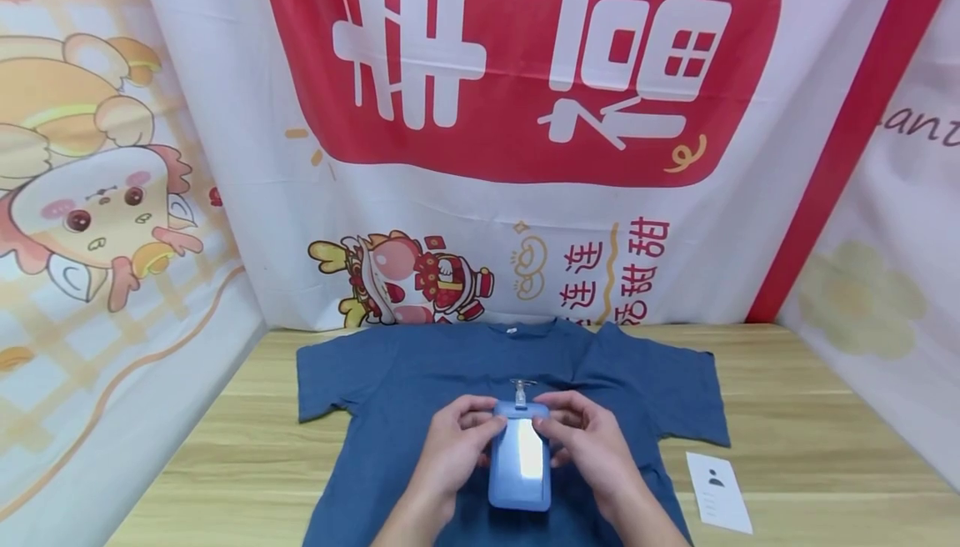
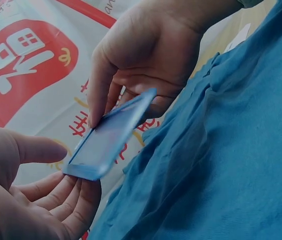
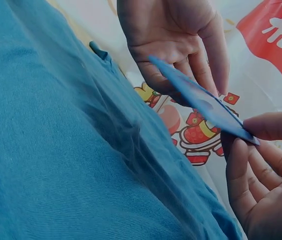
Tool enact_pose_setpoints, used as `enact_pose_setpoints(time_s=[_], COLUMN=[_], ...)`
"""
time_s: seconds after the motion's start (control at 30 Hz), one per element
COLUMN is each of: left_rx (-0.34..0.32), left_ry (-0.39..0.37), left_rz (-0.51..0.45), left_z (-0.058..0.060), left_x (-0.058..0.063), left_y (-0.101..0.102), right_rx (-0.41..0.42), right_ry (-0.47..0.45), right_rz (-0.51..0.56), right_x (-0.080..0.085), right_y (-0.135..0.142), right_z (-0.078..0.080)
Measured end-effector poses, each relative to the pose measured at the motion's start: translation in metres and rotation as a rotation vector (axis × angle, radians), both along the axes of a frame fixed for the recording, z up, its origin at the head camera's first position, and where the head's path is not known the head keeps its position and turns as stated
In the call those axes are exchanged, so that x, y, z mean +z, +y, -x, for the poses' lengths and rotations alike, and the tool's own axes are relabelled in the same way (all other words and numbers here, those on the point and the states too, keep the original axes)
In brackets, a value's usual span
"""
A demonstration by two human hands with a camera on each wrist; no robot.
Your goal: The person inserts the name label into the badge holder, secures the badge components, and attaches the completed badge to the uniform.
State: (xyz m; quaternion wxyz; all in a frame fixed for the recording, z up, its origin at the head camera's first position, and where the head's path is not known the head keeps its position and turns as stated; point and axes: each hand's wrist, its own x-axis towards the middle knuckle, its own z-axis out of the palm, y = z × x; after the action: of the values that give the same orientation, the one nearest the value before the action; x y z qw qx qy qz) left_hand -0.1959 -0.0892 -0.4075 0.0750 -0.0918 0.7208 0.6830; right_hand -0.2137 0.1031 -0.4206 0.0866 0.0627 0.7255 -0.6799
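Note:
A blue ID badge holder (image 1: 520, 468) with a clear window and a metal clip (image 1: 521, 393) at its top is held above a dark blue T-shirt (image 1: 420, 422). My left hand (image 1: 459, 444) pinches its upper left side, thumb in front and fingers behind. On the opposite upper corner, my right hand (image 1: 592, 444) grips it the same way. Both wrist views show the badge holder (image 2: 113, 137) tilted, with the thumbs at its edges and the fingers underneath. The fingers' contact on its back is partly hidden.
A white card (image 1: 718, 493) with a small portrait icon lies right of the shirt on the wood-grain table (image 1: 232, 447). Printed cloth (image 1: 525, 197) hangs behind and along both sides of the table.

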Motion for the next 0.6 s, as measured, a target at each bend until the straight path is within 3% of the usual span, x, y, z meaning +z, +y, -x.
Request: enact_pose_setpoints(time_s=[0.6], left_rx=[0.041], left_ry=[0.060], left_rz=[-0.081], left_z=[0.0006], left_x=[-0.0070], left_y=[-0.0021], right_rx=[0.184], right_ry=[0.051], right_rz=[-0.079], right_x=[-0.0059], right_y=[0.0009], right_z=[-0.0009])
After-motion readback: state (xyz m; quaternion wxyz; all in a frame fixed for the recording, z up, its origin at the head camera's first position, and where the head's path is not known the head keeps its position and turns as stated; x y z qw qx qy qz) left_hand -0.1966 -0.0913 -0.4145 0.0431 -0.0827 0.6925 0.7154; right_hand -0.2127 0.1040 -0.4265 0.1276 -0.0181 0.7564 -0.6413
